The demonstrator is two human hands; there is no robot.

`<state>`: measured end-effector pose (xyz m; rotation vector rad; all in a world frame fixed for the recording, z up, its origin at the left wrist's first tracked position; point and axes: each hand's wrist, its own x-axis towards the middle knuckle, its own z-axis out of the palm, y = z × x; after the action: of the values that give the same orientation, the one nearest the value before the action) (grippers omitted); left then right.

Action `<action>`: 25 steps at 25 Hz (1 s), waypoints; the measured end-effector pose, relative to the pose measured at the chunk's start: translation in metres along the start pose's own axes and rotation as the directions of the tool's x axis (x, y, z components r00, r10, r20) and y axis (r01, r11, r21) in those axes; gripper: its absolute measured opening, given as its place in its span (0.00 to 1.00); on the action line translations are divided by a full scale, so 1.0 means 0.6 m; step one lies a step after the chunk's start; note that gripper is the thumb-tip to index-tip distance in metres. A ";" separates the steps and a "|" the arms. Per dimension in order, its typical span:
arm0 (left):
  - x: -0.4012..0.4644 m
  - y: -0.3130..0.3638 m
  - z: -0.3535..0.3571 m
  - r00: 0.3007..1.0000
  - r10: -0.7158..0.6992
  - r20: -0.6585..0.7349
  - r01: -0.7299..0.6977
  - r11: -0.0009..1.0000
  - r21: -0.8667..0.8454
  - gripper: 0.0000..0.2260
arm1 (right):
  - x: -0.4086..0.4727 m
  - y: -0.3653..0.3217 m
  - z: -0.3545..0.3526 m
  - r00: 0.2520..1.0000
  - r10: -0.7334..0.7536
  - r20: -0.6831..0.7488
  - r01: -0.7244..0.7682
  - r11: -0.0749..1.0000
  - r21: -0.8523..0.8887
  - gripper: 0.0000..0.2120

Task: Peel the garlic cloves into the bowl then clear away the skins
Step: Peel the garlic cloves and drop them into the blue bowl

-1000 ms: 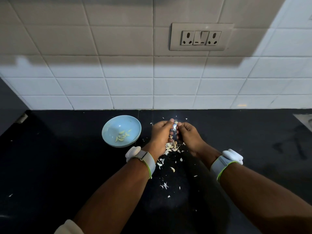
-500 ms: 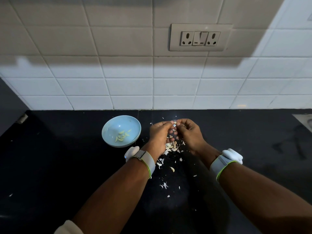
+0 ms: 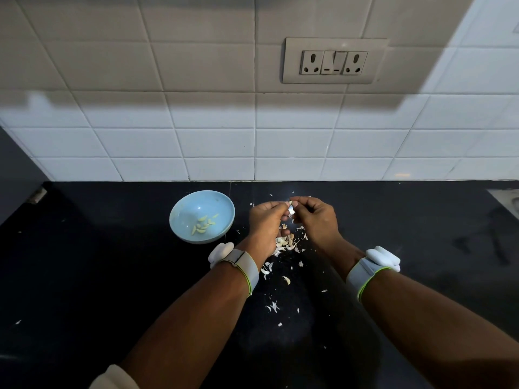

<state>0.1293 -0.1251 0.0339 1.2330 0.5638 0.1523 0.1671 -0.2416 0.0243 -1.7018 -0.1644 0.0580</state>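
Above the black counter, my left hand and my right hand meet fingertip to fingertip and pinch a small pale garlic clove between them. A heap of papery garlic skins lies on the counter just below the hands, partly hidden by my left hand. More skin flakes trail toward me between my forearms. A light blue bowl stands left of my left hand and holds several peeled cloves.
The black counter runs to a white tiled wall at the back, with a socket plate above the hands. A pale fitting shows at the right edge. Stray flakes lie far left.
Both hands have stayed together over the skin heap, with the fingers shifting on the clove and my right hand curling further over it. The bowl has not moved.
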 end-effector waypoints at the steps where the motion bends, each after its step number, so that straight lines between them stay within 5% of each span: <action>1: 0.001 -0.001 0.001 1.000 0.003 -0.012 -0.003 1.000 0.001 0.02 | 0.000 0.001 -0.001 1.000 -0.025 -0.002 0.025 0.999 -0.047 0.06; 7: 0.002 -0.001 0.017 0.998 -0.011 -0.061 0.010 1.000 -0.008 0.04 | -0.006 -0.001 0.002 0.997 -0.058 0.055 0.064 0.992 -0.107 0.08; 25: 0.015 0.013 0.016 0.999 -0.030 0.019 0.027 0.987 0.157 0.06 | 0.006 -0.006 0.021 0.983 0.171 0.070 -0.184 0.876 0.445 0.08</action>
<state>0.1427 -0.1268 0.0404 1.3771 0.5837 0.0716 0.1686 -0.2282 0.0262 -1.2456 -0.0096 0.2404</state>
